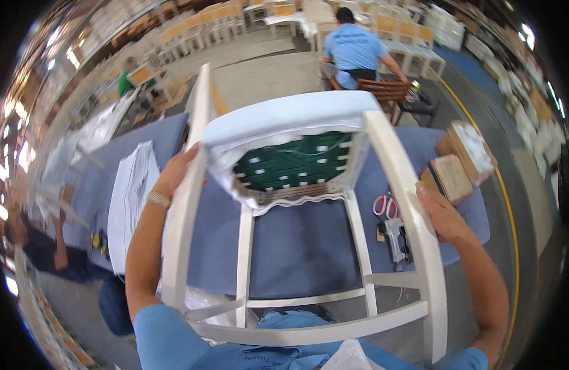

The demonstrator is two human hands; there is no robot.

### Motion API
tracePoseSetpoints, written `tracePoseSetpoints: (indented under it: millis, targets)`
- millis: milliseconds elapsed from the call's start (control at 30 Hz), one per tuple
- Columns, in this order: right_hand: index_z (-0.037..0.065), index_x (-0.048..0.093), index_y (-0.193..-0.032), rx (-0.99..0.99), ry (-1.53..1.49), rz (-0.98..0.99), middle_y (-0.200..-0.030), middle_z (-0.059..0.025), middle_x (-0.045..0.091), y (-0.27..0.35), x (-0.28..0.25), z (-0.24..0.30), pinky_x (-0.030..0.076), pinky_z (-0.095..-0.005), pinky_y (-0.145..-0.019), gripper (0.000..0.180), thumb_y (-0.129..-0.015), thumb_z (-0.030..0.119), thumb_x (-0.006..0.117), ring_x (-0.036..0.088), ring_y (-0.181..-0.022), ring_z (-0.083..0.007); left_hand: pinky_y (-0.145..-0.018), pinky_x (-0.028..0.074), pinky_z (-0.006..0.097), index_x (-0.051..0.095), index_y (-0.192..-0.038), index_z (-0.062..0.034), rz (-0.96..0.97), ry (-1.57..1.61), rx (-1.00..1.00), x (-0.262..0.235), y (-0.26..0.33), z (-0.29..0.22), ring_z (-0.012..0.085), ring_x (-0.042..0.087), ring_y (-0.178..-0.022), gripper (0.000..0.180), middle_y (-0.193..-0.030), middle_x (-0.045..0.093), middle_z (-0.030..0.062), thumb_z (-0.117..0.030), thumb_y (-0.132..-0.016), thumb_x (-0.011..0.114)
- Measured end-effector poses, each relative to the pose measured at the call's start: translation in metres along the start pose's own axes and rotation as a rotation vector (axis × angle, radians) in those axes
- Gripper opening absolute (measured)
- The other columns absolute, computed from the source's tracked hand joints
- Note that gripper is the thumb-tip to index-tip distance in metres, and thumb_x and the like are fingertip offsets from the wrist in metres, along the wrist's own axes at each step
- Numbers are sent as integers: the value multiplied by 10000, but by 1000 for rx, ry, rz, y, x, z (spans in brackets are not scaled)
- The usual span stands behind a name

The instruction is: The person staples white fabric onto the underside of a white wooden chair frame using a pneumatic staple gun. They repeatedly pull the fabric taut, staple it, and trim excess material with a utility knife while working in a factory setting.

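A white-framed chair is tipped up in front of me over a blue-grey padded table. Its pale blue upholstered seat has its underside turned toward me. That underside shows dark green webbing and a ruffled white fabric edge. My left hand grips the long left post, its fingers partly hidden behind the wood. On the right post, my right hand is closed with the thumb on the near face; its other fingers are mostly hidden.
Right of the chair lie red-handled scissors and a staple gun. Cardboard boxes sit at the table's right edge. White sheets lie on the left. A person in blue works ahead beside a brown chair; another person is at left.
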State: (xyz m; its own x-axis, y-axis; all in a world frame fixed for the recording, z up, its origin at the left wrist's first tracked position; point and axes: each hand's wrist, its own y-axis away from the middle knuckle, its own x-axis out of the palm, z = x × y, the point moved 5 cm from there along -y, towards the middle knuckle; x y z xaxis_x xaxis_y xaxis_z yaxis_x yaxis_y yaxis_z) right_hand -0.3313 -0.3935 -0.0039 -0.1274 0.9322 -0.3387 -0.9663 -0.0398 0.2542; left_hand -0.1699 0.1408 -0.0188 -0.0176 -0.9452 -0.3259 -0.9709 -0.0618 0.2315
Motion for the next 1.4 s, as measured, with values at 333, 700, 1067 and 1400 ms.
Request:
tracePoseSetpoints:
  millis: [333, 700, 1067, 1400]
  targets:
    - [40, 533, -1327, -188, 388, -225, -968, -92, 652, 1, 42, 79, 558, -308, -579, 617, -852, 376, 739, 657, -699, -146, -516, 571, 328, 617, -1121, 33, 42, 32, 146, -22, 35, -2, 197, 683, -613, 504, -785, 655, 116, -452, -986, 586]
    - [42, 523, -1396, -642, 267, -608, -956, -40, 645, 110, 38, 156, 486, -207, -615, 611, -865, 286, 700, 634, -776, -94, -995, 467, 380, 485, -1392, 27, -460, -607, 1046, -218, 132, -100, 330, 604, -1155, 576, -1296, 608, 197, -260, -921, 649]
    - [55, 525, -1277, -772, -66, -797, -1098, -163, 676, -52, 149, 0, 522, -382, -882, 643, -751, 262, 830, 667, -970, -254, -807, 527, 426, 535, -1206, 79, -1167, -1083, 1102, -137, 172, 48, 340, 671, -862, 695, -1028, 671, 233, -574, -971, 489]
    - [51, 507, -1350, -696, -188, -572, -1184, -144, 665, -37, 148, -20, 502, -382, -947, 685, -777, 257, 820, 647, -1090, -248, -864, 602, 441, 602, -1114, 97, -1042, -97, 461, -63, 202, 42, 345, 680, -1000, 946, -1037, 676, 261, -685, -992, 84]
